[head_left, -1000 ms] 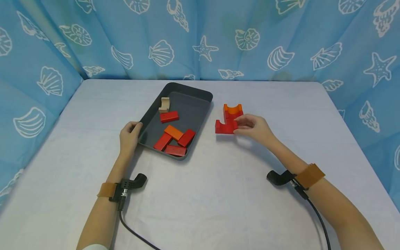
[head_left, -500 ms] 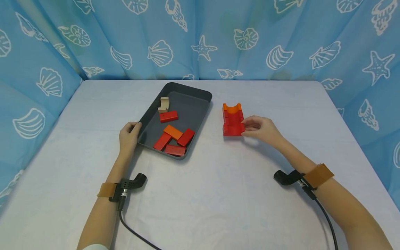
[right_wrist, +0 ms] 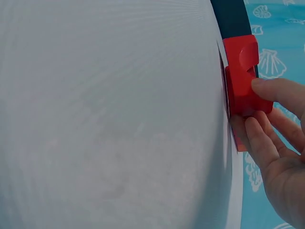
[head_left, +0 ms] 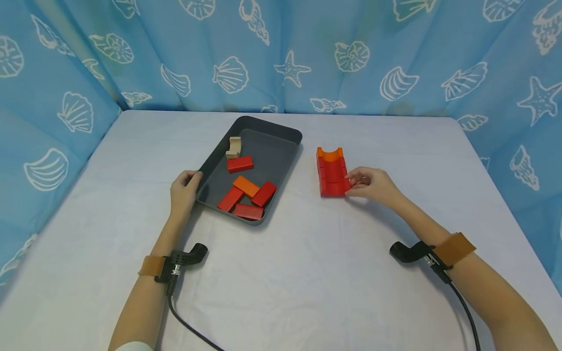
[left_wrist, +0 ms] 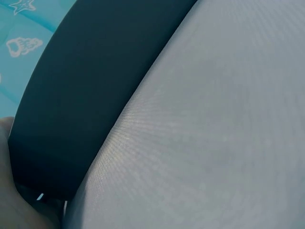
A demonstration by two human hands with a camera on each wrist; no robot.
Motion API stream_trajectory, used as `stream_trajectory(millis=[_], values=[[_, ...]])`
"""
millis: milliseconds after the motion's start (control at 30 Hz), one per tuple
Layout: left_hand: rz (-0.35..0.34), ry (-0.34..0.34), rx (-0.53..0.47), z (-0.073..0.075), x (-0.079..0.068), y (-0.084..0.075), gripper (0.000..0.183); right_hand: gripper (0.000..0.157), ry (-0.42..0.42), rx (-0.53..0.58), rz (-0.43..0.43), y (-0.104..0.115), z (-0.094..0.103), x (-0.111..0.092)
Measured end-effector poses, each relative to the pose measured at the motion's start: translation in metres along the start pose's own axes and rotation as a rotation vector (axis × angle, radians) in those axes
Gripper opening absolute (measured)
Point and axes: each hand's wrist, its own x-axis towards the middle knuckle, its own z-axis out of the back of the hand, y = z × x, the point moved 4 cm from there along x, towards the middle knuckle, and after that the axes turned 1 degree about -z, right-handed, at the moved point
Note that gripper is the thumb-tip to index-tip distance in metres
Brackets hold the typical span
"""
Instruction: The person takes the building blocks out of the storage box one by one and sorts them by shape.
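Note:
My left hand [head_left: 183, 191] grips the left rim of a dark grey tray [head_left: 274, 151], near its front corner. In the left wrist view the tray's outer wall [left_wrist: 86, 86] hides most of that hand. Right of the tray stands a row of grooved building blocks, an orange block [head_left: 330, 155] at the far end and red blocks [head_left: 331, 170] nearer. At the near end my right hand [head_left: 373, 184] pinches a red grooved block [head_left: 334, 189] by its right side, in line with the row. The right wrist view shows thumb and fingertips on this red block [right_wrist: 243, 86].
In the tray lie several red blocks [head_left: 240, 164], one orange block [head_left: 246, 186] and a cream grooved block [head_left: 234, 146]. A white cloth [head_left: 281, 278] covers the table. Blue shell-print curtains [head_left: 263, 63] hang behind. A cable [head_left: 193, 329] trails from each wrist camera.
The pinched red block, which jutted out to the left of the row, has moved right and nearer into line with it. My right hand moved with it; the left hand stays on the tray.

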Motion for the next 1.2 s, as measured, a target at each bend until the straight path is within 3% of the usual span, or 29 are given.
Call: stream_trajectory(millis=[233,467,900,1200], values=[[-0.006,-0.02,0.012,0.0,0.002,-0.001,0.033,0.034,-0.024,-0.043,0.002,-0.02,0.002,0.01],[-0.003,-0.011,0.041,0.0,0.002,0.002,0.034,0.037,-0.004,-0.023,0.001,-0.019,0.001,0.008],[-0.001,-0.007,0.036,-0.001,0.001,0.003,0.035,0.031,-0.024,-0.09,-0.005,-0.02,-0.001,0.01],[0.0,-0.005,0.028,-0.001,0.001,0.002,0.034,0.036,-0.033,-0.106,-0.021,-0.017,-0.002,0.011]])
